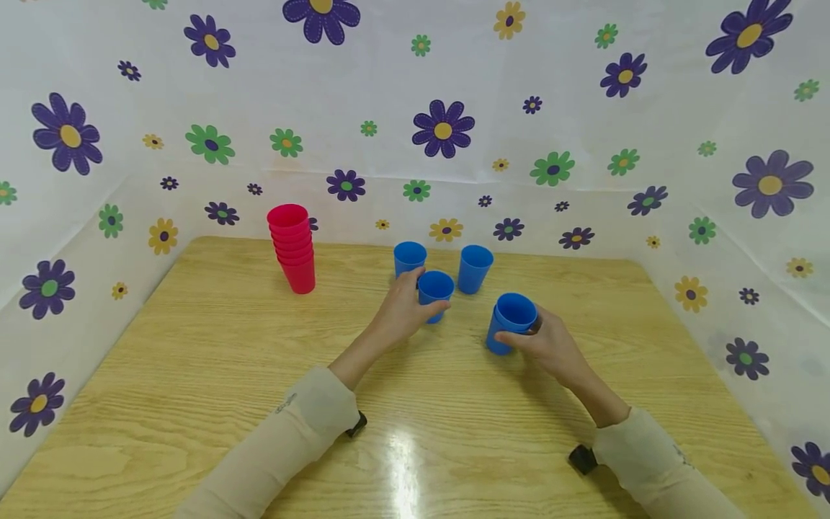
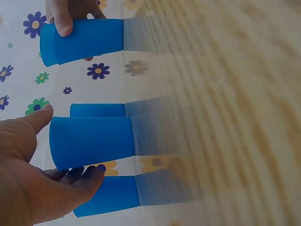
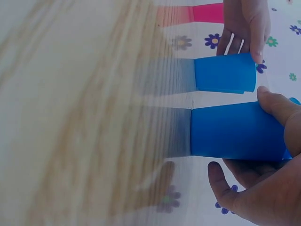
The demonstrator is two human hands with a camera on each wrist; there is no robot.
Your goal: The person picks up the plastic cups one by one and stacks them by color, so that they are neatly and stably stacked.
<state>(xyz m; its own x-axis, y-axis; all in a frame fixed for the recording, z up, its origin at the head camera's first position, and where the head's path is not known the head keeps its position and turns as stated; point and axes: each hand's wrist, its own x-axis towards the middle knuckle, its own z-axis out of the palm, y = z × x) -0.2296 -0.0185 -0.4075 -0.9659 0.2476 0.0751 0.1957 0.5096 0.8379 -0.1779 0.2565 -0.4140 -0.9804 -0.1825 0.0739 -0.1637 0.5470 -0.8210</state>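
Four blue spots are taken up by upright plastic cups on the table. My left hand (image 1: 403,306) reaches around the front-left blue cup (image 1: 436,290), thumb and fingers spread on opposite sides; in the left wrist view a gap shows between the thumb and this cup (image 2: 94,141). At the right, two nested blue cups (image 1: 501,335) stand on the table. My right hand (image 1: 550,344) grips them near the rim, its thumb across the front. Behind are a back-left blue cup (image 1: 410,256), partly hidden by the left hand, and a back-right blue cup (image 1: 475,270).
A tall stack of nested red cups (image 1: 298,263) stands at the back left of the wooden table (image 1: 259,360). A white flower-patterned sheet (image 1: 363,94) hangs behind the table and along both sides.
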